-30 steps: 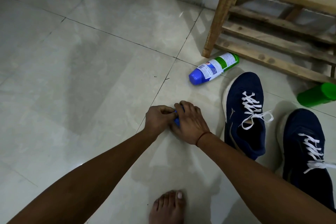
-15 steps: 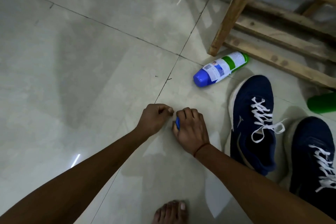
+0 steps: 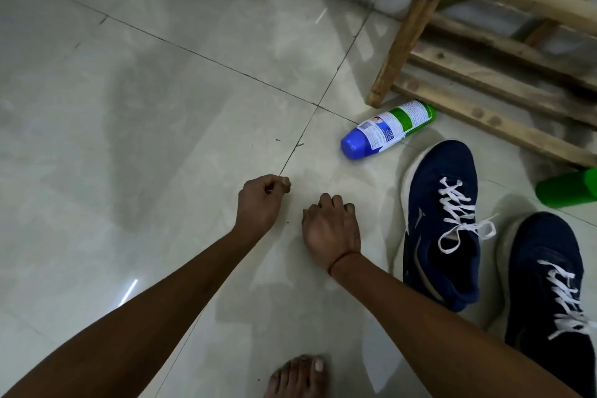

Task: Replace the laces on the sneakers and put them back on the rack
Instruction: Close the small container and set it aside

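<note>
Both forearms reach forward, low over the floor (image 3: 155, 113). The left hand (image 3: 262, 203) makes a fist with the thumb on the forefinger. The right hand (image 3: 331, 228) is knuckles up, fingers curled under (what they hold, I cannot tell). Just right of it stands a laced sneaker (image 3: 442, 223), with the second sneaker (image 3: 549, 284) beside it. Both are before the rack (image 3: 416, 26) at the floor's far edge.

Glossy tiled floor (image 3: 161, 107); rough wooden rack (image 3: 416, 19); knitted cloth sneakers (image 3: 442, 203); shiny plastic bottle (image 3: 387, 128).

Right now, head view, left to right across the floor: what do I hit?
left hand → right hand → bottle → first sneaker → second sneaker. Rack, foot and green container overlap these, so they are left out.
</note>
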